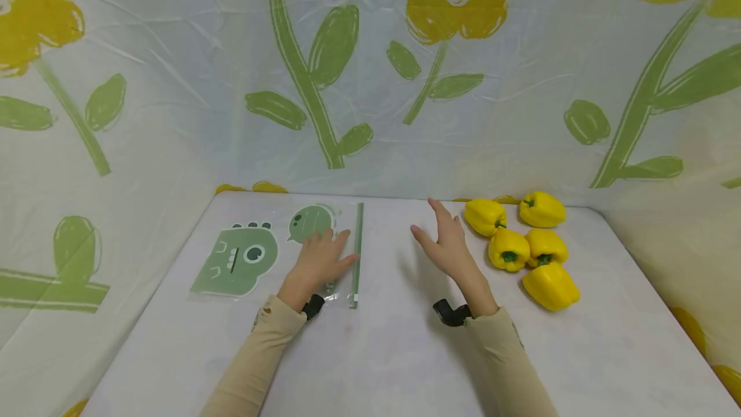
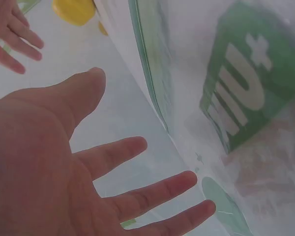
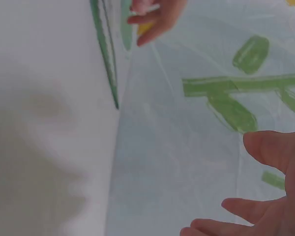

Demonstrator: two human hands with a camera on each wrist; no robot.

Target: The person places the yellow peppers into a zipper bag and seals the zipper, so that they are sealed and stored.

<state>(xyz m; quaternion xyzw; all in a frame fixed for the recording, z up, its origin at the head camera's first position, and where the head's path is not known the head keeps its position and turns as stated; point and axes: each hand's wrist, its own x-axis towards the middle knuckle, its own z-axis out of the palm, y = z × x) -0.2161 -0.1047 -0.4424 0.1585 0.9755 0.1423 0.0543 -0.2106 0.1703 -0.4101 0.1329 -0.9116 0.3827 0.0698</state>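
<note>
A clear plastic zip bag [image 1: 240,261] printed with green cartoon creatures lies flat on the left half of the table. Its green zip edge [image 1: 358,246] faces right. Over the bag's right part is my left hand [image 1: 321,259], fingers spread and holding nothing. In the left wrist view those fingers [image 2: 155,194] look straight and apart from the bag; whether any tip touches it is unclear. My right hand [image 1: 451,248] hovers above the table between the bag and several yellow bell peppers [image 1: 509,250]. Its fingers are extended, and it holds nothing.
The peppers form a loose cluster at the right, nearest my right hand. A white cover spreads over the table [image 1: 399,352]. Behind it hangs a flower-printed cloth [image 1: 370,82], continuing along both sides. Each wrist carries a black mount [image 1: 451,313].
</note>
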